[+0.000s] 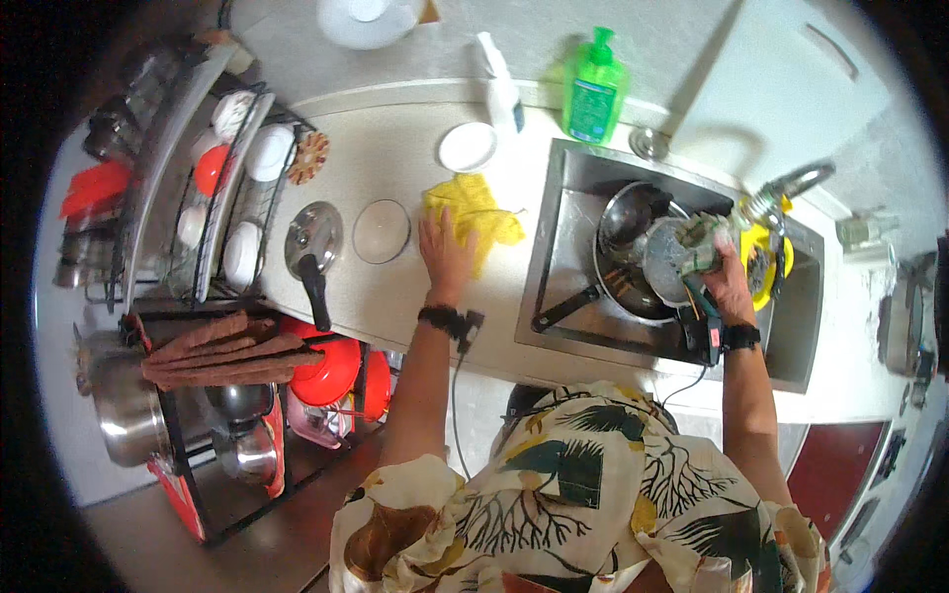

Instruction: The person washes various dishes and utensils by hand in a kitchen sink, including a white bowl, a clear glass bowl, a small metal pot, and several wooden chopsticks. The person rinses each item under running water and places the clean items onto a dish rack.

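My left hand [448, 256] lies on the left part of a crumpled yellow cloth [482, 215] on the counter, its fingers spread; whether they grip it is not clear. Over the sink [574, 230], my right hand [728, 282] holds a greenish, partly see-through item [700, 241] below the faucet [789, 181]. That item is blurred, so its kind is uncertain. Beneath it sits a small pale-bottomed pan [662, 259], resting in a dark frying pan [630, 293] with a black handle. Left of my left hand are a round glass lid [382, 231] and a metal lid [313, 230] with a black handle.
Behind the cloth stand a white dish [467, 147], a white bottle [502, 93] and a green pump bottle [595, 93]. A dish rack [237, 178] with bowls is at left, above a brown towel [230, 352]. A yellow basket [776, 259] sits in the sink's right side.
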The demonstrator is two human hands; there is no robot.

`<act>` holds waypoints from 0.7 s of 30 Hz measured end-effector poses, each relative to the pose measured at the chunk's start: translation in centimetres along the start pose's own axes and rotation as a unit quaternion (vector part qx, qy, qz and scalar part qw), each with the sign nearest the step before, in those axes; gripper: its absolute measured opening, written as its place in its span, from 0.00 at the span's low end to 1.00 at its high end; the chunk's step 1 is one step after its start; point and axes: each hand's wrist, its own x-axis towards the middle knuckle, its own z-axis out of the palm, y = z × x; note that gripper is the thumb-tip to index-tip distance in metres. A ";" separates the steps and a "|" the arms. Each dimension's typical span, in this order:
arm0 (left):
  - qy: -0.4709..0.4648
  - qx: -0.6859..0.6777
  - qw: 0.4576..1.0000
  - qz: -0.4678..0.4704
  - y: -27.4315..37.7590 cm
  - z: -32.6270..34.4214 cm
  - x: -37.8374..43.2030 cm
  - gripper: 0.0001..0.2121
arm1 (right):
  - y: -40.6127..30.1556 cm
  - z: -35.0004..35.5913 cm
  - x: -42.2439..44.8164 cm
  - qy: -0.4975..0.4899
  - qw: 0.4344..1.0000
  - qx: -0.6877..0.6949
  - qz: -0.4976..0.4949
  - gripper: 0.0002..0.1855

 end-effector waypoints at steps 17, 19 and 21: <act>-0.222 -0.001 0.958 0.183 3.4 -4.2 -14.9 0.20 | 2.7 -1.2 0.9 0.114 0.952 0.261 0.110 0.18; -0.231 0.010 0.957 0.175 4.8 -4.3 -14.2 0.21 | 2.9 -1.4 1.2 0.090 0.956 0.259 0.104 0.17; -0.261 0.019 0.945 0.197 5.9 -2.1 -10.9 0.26 | 2.5 -1.1 1.3 0.126 0.954 0.254 0.100 0.15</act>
